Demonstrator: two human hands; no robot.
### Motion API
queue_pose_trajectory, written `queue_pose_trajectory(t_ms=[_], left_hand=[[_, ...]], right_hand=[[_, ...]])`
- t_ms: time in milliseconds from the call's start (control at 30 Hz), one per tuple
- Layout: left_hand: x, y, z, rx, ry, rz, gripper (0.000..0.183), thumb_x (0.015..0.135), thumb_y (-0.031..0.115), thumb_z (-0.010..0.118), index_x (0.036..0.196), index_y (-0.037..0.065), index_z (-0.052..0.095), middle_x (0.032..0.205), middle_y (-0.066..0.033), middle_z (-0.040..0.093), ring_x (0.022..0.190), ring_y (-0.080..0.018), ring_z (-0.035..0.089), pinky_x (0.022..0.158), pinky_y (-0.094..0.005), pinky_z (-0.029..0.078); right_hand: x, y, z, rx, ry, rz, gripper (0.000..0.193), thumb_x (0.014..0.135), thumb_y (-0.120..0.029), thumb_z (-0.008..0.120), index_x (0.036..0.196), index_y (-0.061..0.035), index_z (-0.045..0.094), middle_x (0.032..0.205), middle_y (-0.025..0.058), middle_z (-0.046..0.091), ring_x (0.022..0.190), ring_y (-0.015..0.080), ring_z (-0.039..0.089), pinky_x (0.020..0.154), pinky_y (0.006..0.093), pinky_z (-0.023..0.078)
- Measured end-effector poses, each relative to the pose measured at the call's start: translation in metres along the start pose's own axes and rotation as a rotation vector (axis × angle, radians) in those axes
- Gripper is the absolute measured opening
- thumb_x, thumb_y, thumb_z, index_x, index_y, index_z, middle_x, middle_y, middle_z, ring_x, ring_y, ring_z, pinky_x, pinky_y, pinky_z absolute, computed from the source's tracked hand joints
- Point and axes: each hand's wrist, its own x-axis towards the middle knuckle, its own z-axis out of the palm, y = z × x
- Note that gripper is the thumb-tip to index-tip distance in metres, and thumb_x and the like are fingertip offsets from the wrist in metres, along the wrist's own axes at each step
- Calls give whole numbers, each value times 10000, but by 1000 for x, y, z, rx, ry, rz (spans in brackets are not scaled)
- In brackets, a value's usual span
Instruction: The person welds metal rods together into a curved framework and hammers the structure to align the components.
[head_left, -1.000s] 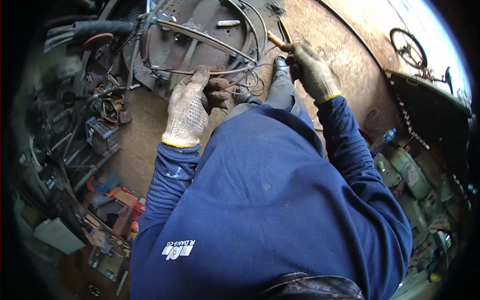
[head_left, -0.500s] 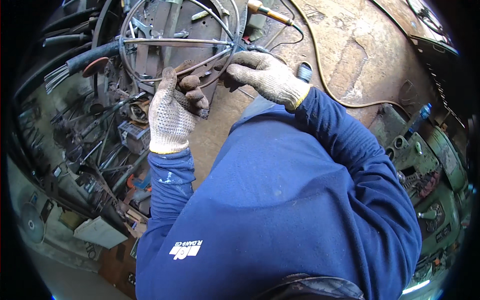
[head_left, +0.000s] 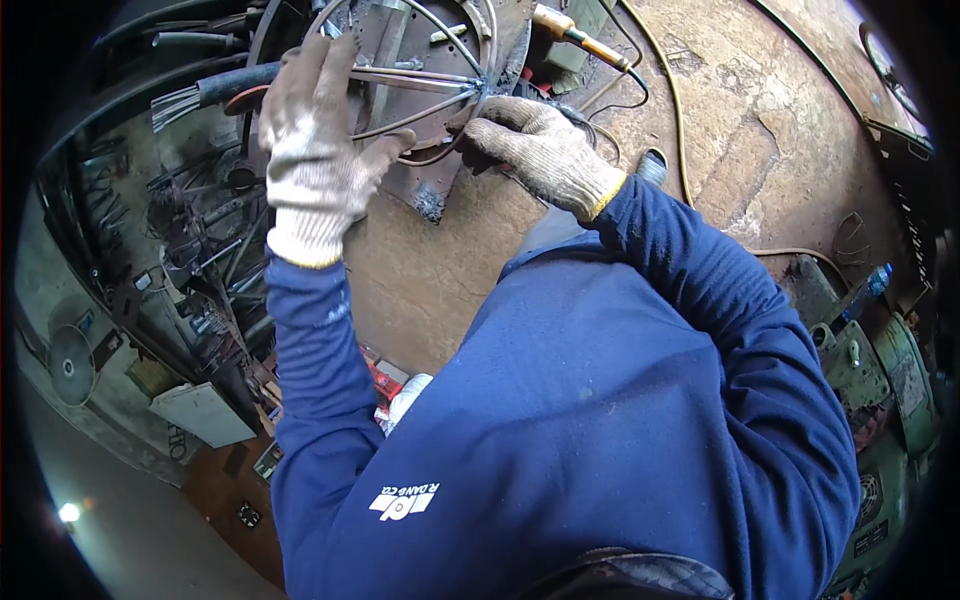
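A round metal ring frame with rod spokes lies on the steel work surface ahead of me. My right hand, in a dotted-palm knit glove, is at the ring's lower right rim, its fingers curled round it. My left hand, gloved too, hovers over the ring's left side with fingers stretched out and thumb apart. It hides that part of the rim, and nothing shows in its grasp. Several spokes meet at a dark joint near my right fingertips.
A corded tool with a yellow handle lies beyond my right hand. A tan hose runs over the floor. Thick cable with bare wire ends and heaped scrap metal are at left. A green machine stands at right.
My left hand has gone from closed fingers at the ring's lower edge to spread fingers farther up and left. My right hand stays at the rim. The whole view has shifted slightly.
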Motion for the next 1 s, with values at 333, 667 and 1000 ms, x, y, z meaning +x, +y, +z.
queue_pose_trajectory(t_ms=[333,667,1000], left_hand=[[-3,-16,16,-66,-194,46,939,560,149,875,1437,207,543,1240,-93,610,1203,-358,577,1021,-515,459],[-16,-13,30,-116,-48,90,870,614,239,864,1430,185,565,1224,-70,628,1190,-355,584,986,-533,467],[-6,-40,41,-362,119,195,796,663,238,888,1389,85,600,1169,-155,652,1073,-364,634,924,-472,531]], right_hand=[[-2,14,-28,8,-45,-2,553,967,-292,701,1395,26,553,1133,111,714,952,170,692,878,320,563],[-4,-7,-56,107,280,-209,438,1044,-283,580,1374,5,576,1187,142,690,1020,195,676,906,344,546],[-5,12,14,264,153,-190,386,982,-227,716,1274,19,660,1124,89,737,1029,142,677,939,294,538]])
